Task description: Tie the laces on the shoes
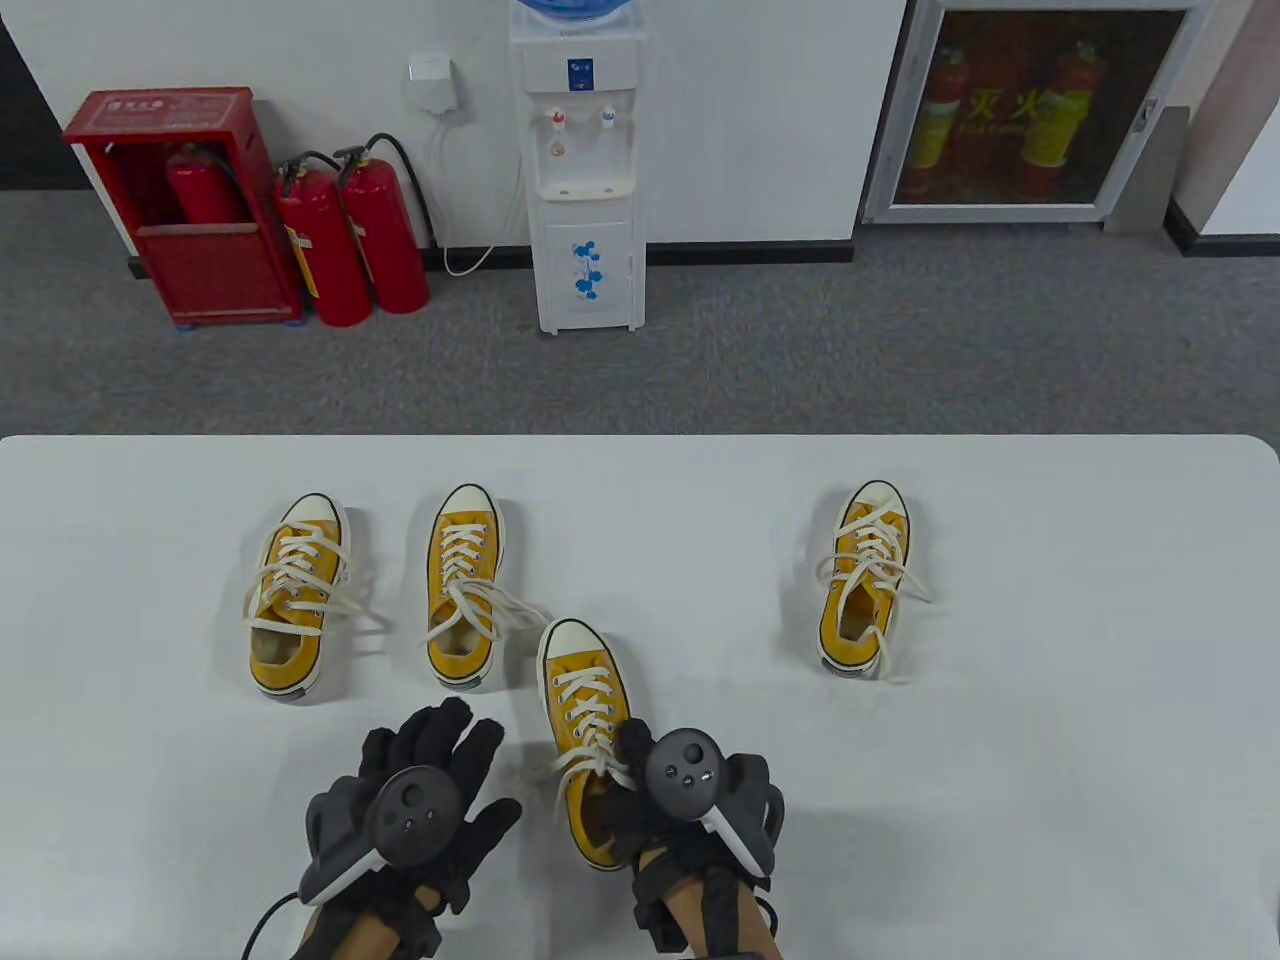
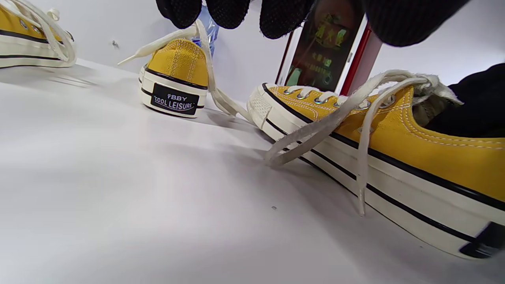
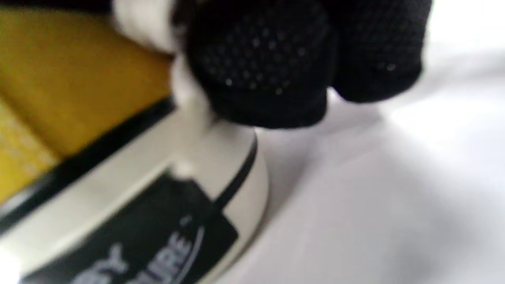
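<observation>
The right hand (image 1: pixel 690 800) covers the nearest shoe's (image 1: pixel 583 700) heel, grip unclear; the left hand (image 1: pixel 420 790) beside it lies spread. A neighbouring shoe's heel label (image 2: pixel 174 99) reads "COOL LEISURE".

Blurred and very close, black gloved fingers (image 3: pixel 260 67) sit at the top of the heel of a yellow shoe (image 3: pixel 79 98), above its black heel label (image 3: pixel 130 240), on the white desk (image 3: pixel 386 189).
</observation>
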### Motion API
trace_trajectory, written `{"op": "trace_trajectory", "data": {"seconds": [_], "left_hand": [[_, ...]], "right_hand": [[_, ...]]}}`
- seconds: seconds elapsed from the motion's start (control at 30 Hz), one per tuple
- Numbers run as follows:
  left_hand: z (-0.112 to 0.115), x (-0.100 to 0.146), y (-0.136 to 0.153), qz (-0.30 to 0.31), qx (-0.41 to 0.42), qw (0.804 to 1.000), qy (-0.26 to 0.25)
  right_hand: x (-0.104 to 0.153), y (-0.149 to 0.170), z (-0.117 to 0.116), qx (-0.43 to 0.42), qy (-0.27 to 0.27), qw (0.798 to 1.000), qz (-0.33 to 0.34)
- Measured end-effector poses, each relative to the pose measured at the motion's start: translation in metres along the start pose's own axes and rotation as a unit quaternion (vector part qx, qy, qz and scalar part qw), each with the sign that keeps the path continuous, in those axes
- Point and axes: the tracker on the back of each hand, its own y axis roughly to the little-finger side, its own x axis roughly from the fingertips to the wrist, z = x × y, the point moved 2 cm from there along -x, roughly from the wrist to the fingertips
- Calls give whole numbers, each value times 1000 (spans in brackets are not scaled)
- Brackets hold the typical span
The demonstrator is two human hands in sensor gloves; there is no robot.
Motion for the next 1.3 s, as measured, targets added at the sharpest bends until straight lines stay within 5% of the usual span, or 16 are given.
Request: {"op": "trace_trajectory", "data": {"seconds": [0.33, 0.7, 1.3], "left_hand": [[5, 0, 0, 7, 26, 1000, 8], [4, 0, 1, 5, 45, 999, 2], [1, 0, 2, 3, 45, 999, -3]], "right_hand": [[-6, -8, 26, -46, 48, 997, -27], [-58, -30, 65, -55, 139, 987, -50], [-130, -32, 3, -45, 149, 987, -46]]}}
